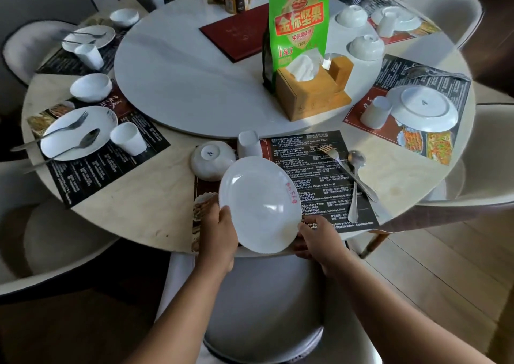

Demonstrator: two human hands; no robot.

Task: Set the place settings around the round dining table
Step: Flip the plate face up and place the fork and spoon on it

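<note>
**Mia:** Where is the plate (260, 205)?

**Tom:** At the seat nearest us; it is over the near end of the black mat (319, 180), close to the edge of the table (133, 196); it faces up and looks tipped, so I think it is not lying flat yet; I cannot tell if it touches the mat.

**Mia:** Who has it?

**Tom:** Both hands; the left hand (219, 230) grips the left rim with the thumb on top; the right hand (317, 238) grips the near right rim; they are apart, with the plate between them.

**Mia:** Why two hands?

**Tom:** I think it keeps the plate steady; a smooth plate could slip from one hand.

**Mia:** What is around it?

**Tom:** A bowl (212, 160) upside down, just past the plate on the left; a cup (249, 144) upside down beside the bowl; a fork (332, 153) and a spoon (356, 158) crossed on the right of the mat.

**Mia:** Why upside down?

**Tom:** Maybe to keep dust out.

**Mia:** Where should the plate go?

**Tom:** Look at the place on the left; the second plate (69, 121) lies face up on its mat with a second fork (55, 130) and a second spoon (87, 138) on top; so this plate likely goes flat on its mat, and the fork and spoon go on it next; that is my guess.
</note>
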